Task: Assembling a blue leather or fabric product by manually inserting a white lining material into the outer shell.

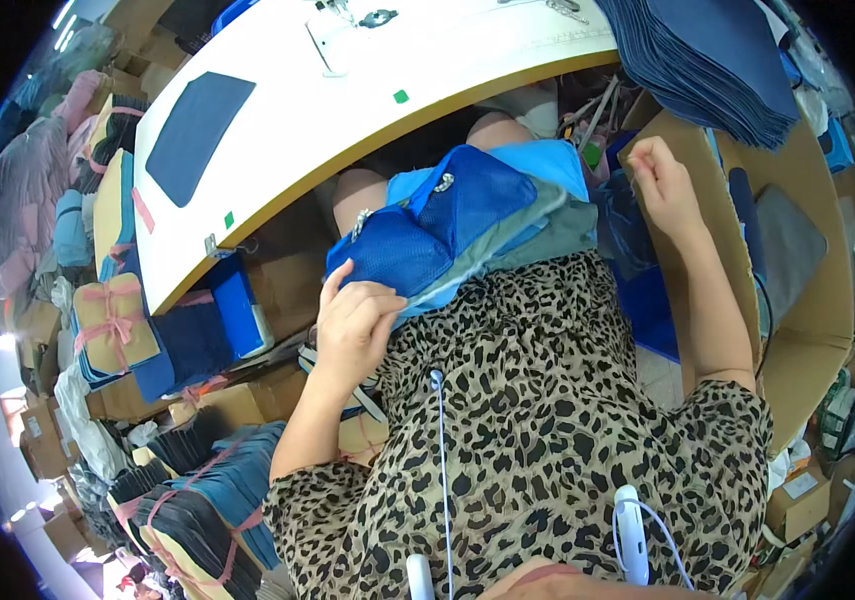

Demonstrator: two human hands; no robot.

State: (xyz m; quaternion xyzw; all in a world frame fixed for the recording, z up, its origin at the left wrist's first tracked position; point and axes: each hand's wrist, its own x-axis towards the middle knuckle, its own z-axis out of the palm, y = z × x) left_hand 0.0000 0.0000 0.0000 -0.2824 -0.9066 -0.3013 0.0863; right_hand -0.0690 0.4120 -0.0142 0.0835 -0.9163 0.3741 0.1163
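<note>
Tbh we can't tell if our left hand (355,312) clamps the blue mesh fabric (402,252); with our right hand (665,190) away, fingers together, it might slide.

White worktable (287,140) curves across the top left, bits of green tape (401,97) stuck on it. Fat stack of navy panels (712,60) fans out upper right. Pink-tied fabric bundles (247,475) sit lower left, plus a tan bundle (112,310) mid-left.
</note>
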